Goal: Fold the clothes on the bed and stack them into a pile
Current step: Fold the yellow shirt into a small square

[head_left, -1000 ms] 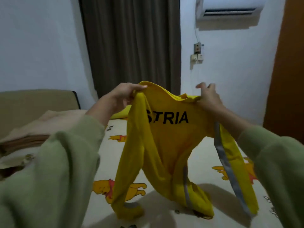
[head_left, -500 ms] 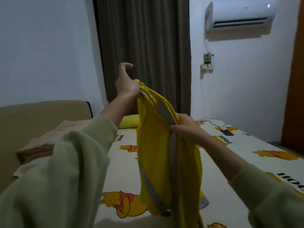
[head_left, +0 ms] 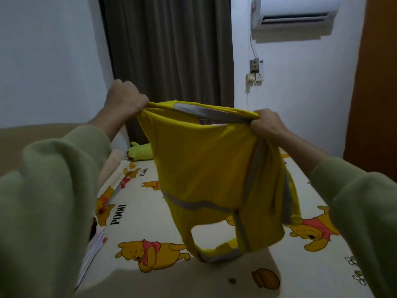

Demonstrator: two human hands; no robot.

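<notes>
A yellow shirt with grey stripes hangs in the air above the bed, stretched between my two hands. My left hand grips its upper left corner with curled fingers. My right hand grips the upper right corner at a grey stripe. The top edge is pulled taut and nearly level. The lower part hangs down with a sleeve loop near the sheet. Both of my arms wear light green sleeves.
The bed sheet is white with yellow cartoon bears. A yellow-green plush toy lies at the far end by the dark curtain. Beige folded fabric sits at the left. A brown door stands at the right.
The shirt went from bunched vertically to spread wide. My left hand dropped and closed on the left corner; my right hand moved right and up, pulling the top edge taut.
</notes>
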